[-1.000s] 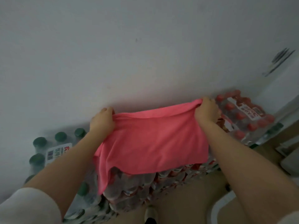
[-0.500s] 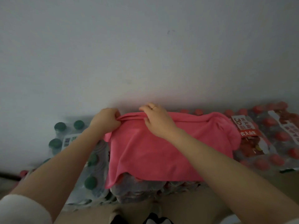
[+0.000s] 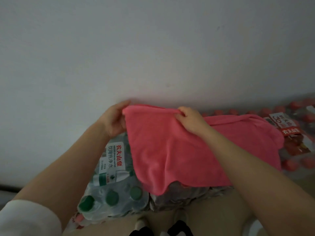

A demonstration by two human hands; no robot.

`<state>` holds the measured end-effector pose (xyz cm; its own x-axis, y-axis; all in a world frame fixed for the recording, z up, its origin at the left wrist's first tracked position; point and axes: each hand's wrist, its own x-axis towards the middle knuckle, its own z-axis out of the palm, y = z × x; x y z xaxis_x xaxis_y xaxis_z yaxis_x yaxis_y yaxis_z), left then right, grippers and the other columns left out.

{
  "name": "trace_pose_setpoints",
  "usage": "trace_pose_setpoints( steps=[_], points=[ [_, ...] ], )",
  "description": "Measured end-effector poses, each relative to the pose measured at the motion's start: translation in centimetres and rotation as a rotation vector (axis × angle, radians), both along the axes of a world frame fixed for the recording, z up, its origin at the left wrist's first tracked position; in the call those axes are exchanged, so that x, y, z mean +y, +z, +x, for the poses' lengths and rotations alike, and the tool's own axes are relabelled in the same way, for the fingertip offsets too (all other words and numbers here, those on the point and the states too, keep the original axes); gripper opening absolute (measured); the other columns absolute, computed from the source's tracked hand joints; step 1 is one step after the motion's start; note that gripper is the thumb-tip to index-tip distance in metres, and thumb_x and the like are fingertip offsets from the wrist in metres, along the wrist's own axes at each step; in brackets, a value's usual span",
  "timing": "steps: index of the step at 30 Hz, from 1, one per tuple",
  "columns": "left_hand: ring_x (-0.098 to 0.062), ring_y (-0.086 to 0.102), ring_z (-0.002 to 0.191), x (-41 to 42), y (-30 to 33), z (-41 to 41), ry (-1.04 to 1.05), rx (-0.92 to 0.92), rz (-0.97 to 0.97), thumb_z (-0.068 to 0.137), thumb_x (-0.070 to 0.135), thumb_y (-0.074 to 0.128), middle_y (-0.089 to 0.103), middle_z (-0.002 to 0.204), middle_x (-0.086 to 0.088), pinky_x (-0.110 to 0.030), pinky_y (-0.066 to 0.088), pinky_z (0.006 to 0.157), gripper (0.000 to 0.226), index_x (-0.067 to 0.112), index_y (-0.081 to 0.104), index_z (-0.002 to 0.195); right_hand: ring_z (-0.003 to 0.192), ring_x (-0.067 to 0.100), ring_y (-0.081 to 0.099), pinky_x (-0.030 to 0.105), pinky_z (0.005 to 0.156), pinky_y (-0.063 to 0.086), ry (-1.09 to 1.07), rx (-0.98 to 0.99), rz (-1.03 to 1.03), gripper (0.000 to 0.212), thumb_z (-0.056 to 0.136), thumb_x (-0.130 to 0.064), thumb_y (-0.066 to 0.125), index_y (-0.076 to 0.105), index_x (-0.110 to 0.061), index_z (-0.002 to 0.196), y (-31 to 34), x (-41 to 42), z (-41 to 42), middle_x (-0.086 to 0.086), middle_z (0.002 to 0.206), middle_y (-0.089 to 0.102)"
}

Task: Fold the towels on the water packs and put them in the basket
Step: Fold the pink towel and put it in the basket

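Right now the pink towel [image 3: 179, 150] lies spread over the water packs in the middle of the frame, its near edge hanging down over the front of the bottles. Both hands pinch its far hem against the white wall [image 3: 153, 48]: the left hand [image 3: 114, 120] grips the upper left corner, fingers curled round the cloth, and the right hand [image 3: 189, 120] pinches the hem just right of it, near centre. A green-capped water pack [image 3: 112, 178] with a white label sits at lower left, partly under the towel. Red-capped water packs [image 3: 293, 133] stretch away to the right edge. A white sleeve [image 3: 25, 218] shows at the bottom left.
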<state>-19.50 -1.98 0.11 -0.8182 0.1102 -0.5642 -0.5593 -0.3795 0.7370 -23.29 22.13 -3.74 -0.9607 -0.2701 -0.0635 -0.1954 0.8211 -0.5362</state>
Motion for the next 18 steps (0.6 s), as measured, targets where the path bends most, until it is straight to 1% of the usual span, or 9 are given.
trace_pose_setpoints(
  steps=[2, 4, 6, 9, 10, 12, 13, 15, 18],
  points=[
    [-0.013, 0.061, 0.067, 0.4, -0.8, -0.2, 0.065, 0.057, 0.078, 0.092, 0.036, 0.046, 0.063, 0.069, 0.000, -0.028, 0.053, 0.069, 0.028, 0.015, 0.062, 0.082, 0.114, 0.032, 0.051, 0.039, 0.096, 0.039, -0.126, 0.030, 0.142, 0.030, 0.089, -0.027, 0.052, 0.054, -0.011, 0.114, -0.4, -0.5, -0.4, 0.015, 0.122, 0.057],
    [-0.020, 0.062, 0.091, 1.4, -2.3, 0.3, -0.026, 0.059, -0.037, 0.090, 0.037, 0.050, 0.067, 0.095, -0.006, -0.035, 0.050, 0.086, 0.031, 0.012, 0.062, 0.103, 0.122, 0.033, 0.044, 0.039, 0.104, 0.030, -0.178, 0.053, 0.237, 0.041, 0.086, -0.027, 0.055, 0.047, -0.014, 0.125, -0.8, -1.6, 0.3, 0.014, 0.130, 0.050],
    [-0.027, 0.063, 0.101, 2.0, -3.8, 1.2, -0.166, 0.057, -0.234, 0.085, 0.035, 0.059, 0.068, 0.107, -0.009, -0.044, 0.050, 0.091, 0.034, 0.011, 0.063, 0.109, 0.120, 0.035, 0.044, 0.039, 0.103, 0.029, -0.189, 0.125, 0.232, 0.047, 0.084, -0.022, 0.057, 0.045, -0.014, 0.128, -0.9, -2.6, 1.8, 0.014, 0.131, 0.047],
    [-0.038, 0.064, 0.100, 2.0, -5.1, 1.4, -0.158, 0.072, -0.480, 0.083, 0.026, 0.066, 0.068, 0.105, -0.019, -0.054, 0.050, 0.090, 0.018, 0.012, 0.064, 0.093, 0.113, 0.032, 0.048, 0.037, 0.097, 0.036, -0.082, 0.221, 0.102, 0.034, 0.082, -0.014, 0.058, 0.054, -0.011, 0.115, -0.5, -3.2, 4.0, 0.014, 0.119, 0.051],
    [-0.039, 0.064, 0.096, 1.8, -5.3, 1.2, -0.121, 0.079, -0.556, 0.086, 0.022, 0.060, 0.068, 0.104, -0.021, -0.056, 0.050, 0.088, 0.011, 0.011, 0.063, 0.089, 0.108, 0.029, 0.050, 0.035, 0.094, 0.039, -0.015, 0.199, 0.026, 0.026, 0.081, -0.010, 0.058, 0.058, -0.009, 0.107, -0.2, -3.3, 4.7, 0.013, 0.113, 0.053],
    [-0.034, 0.063, 0.086, 1.7, -5.1, 0.9, -0.061, 0.123, -0.673, 0.092, 0.019, 0.045, 0.066, 0.095, -0.019, -0.053, 0.053, 0.084, 0.017, 0.010, 0.059, 0.093, 0.094, 0.023, 0.054, 0.033, 0.087, 0.041, 0.140, 0.140, -0.046, 0.016, 0.079, -0.004, 0.058, 0.063, -0.008, 0.094, 0.3, -3.5, 5.7, 0.011, 0.100, 0.058],
    [-0.030, 0.062, 0.081, 1.6, -4.6, 0.8, -0.015, 0.156, -0.662, 0.094, 0.019, 0.041, 0.065, 0.089, -0.015, -0.048, 0.054, 0.080, 0.020, 0.010, 0.058, 0.098, 0.087, 0.021, 0.054, 0.032, 0.083, 0.042, 0.195, 0.126, -0.049, 0.014, 0.079, -0.002, 0.058, 0.064, -0.007, 0.091, 0.5, -3.7, 6.1, 0.010, 0.095, 0.059],
    [-0.023, 0.059, 0.070, 0.8, -3.6, 0.5, 0.096, 0.139, -0.503, 0.095, 0.016, 0.041, 0.061, 0.079, -0.008, -0.035, 0.053, 0.064, 0.021, 0.007, 0.058, 0.102, 0.076, 0.014, 0.050, 0.025, 0.074, 0.040, 0.224, 0.090, -0.058, 0.014, 0.080, -0.002, 0.058, 0.065, -0.007, 0.092, 0.9, -4.1, 6.7, 0.007, 0.090, 0.060],
    [-0.017, 0.059, 0.056, -0.9, -2.5, 0.2, 0.157, -0.024, -0.250, 0.091, 0.007, 0.047, 0.060, 0.069, -0.008, -0.027, 0.053, 0.048, 0.012, 0.005, 0.057, 0.084, 0.066, 0.006, 0.048, 0.015, 0.064, 0.034, 0.188, 0.008, -0.118, 0.015, 0.085, -0.005, 0.057, 0.065, -0.006, 0.099, 1.1, -4.6, 7.4, 0.000, 0.086, 0.058]
  ],
)
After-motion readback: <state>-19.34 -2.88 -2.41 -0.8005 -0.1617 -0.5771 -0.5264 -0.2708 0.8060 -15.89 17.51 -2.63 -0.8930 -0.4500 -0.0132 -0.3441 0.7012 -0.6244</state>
